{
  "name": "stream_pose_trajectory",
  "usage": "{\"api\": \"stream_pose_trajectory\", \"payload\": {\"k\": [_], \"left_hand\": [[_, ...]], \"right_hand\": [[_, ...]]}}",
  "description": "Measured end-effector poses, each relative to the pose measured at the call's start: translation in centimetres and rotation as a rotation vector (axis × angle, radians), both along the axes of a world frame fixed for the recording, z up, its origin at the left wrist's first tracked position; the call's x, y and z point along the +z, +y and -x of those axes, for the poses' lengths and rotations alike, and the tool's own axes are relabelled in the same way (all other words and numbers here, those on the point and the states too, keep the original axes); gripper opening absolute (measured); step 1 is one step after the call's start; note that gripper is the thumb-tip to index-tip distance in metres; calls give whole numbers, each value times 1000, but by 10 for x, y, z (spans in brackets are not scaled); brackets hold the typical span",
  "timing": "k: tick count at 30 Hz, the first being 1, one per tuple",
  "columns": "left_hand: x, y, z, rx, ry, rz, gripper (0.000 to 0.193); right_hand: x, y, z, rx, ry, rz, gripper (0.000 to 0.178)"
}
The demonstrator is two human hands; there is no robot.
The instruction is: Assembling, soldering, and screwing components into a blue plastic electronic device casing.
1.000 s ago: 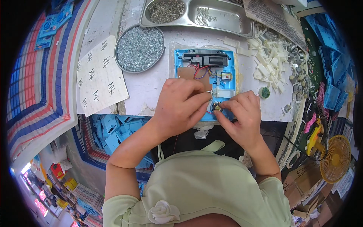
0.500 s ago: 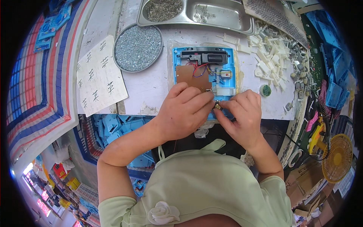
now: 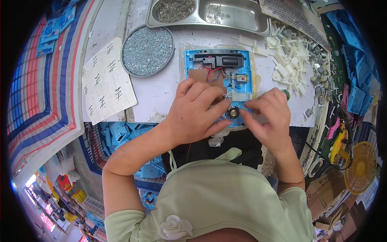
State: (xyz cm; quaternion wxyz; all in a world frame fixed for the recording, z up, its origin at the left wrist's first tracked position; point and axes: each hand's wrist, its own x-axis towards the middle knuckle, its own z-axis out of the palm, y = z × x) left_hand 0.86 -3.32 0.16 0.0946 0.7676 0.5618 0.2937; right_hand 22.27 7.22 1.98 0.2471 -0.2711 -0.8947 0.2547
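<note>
A light blue plastic housing (image 3: 246, 60) lies open on the table in front of me. In it sit a black module (image 3: 229, 61), a brown circuit board (image 3: 197, 75), thin coloured wires and a small round speaker (image 3: 232, 113) in the near part. My left hand (image 3: 197, 109) rests over the board, its thumb and fingers apart at the speaker's left side. At the speaker's right, my right hand (image 3: 271, 115) has thumb and forefinger spread, with nothing between them. The left hand covers the housing's lower left part.
A round tray (image 3: 171, 60) of small screws stands left of the housing, beside a handwritten paper sheet (image 3: 109, 86). Behind is a metal tray (image 3: 264, 30) with springs. White plastic parts (image 3: 288, 64) and small motors (image 3: 320, 80) are heaped at the right.
Both hands have drawn apart from the speaker, the right one moving right and opening. The speaker, earlier tilted and pinched between fingers, now lies flat and uncovered in the housing.
</note>
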Motion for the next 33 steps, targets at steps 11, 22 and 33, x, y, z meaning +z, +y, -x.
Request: {"api": "stream_pose_trajectory", "payload": {"k": [11,22,33], "left_hand": [[7,23,6,83,-8,-173,37],[-1,46,-3,64,81,-149,35],[-4,62,3,21,-45,-166,20]], "right_hand": [[4,41,36,-159,-222,-20,18],[5,54,29,-174,-269,376,18],[9,73,28,-77,-358,569,25]]}}
